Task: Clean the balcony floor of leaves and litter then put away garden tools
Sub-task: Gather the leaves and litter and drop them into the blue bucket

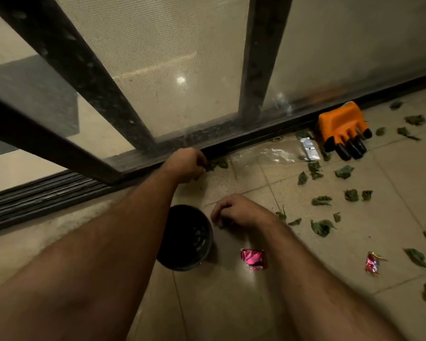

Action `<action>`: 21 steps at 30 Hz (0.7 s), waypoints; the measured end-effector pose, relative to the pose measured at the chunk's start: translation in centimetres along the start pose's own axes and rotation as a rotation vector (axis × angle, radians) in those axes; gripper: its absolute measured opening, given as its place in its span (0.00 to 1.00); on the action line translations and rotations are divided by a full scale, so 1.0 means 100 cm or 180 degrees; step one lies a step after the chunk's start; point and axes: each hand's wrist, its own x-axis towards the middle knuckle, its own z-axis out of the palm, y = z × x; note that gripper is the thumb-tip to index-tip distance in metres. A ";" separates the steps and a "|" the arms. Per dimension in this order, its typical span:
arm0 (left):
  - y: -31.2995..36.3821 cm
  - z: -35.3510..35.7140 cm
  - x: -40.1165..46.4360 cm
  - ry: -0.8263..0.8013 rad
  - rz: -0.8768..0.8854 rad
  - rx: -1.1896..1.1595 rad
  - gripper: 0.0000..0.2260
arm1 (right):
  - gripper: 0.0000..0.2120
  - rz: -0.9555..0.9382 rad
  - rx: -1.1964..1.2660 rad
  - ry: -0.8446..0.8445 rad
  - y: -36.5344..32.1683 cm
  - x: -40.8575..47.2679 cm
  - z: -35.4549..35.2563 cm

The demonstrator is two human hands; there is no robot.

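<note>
Leaves (320, 227) are lying scattered over the tiled floor (231, 303), mostly toward the right of the frame, with a few more tucked against the door track (231, 143) at centre. The left hand (186, 164) is curling its fingers onto the leaves by the track; the right hand (236, 211) is closing loosely beside the black pot (186, 238), though whether it is pinching anything I cannot tell. The leaves are looking thin, light and limp, probably tearing easily, so gathering several in a soft pinch seems best. The pink wrappers (253, 259) are likely crinkly and nearly weightless.
</note>
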 end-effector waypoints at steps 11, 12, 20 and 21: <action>0.001 0.042 0.015 0.0377 -0.0231 0.0489 0.14 | 0.18 -0.0218 -0.0709 0.2067 -0.016 0.048 -0.024; 0.000 0.044 0.015 0.0386 -0.0249 0.0518 0.14 | 0.18 -0.0191 -0.0879 0.2143 -0.017 0.053 -0.023; -0.013 0.041 -0.001 0.0596 -0.0328 0.0427 0.08 | 0.13 0.0007 -0.1805 0.2465 -0.023 0.071 -0.009; -0.013 0.040 -0.003 0.0685 -0.0289 0.0311 0.07 | 0.11 0.0000 -0.1819 0.2525 -0.022 0.070 -0.007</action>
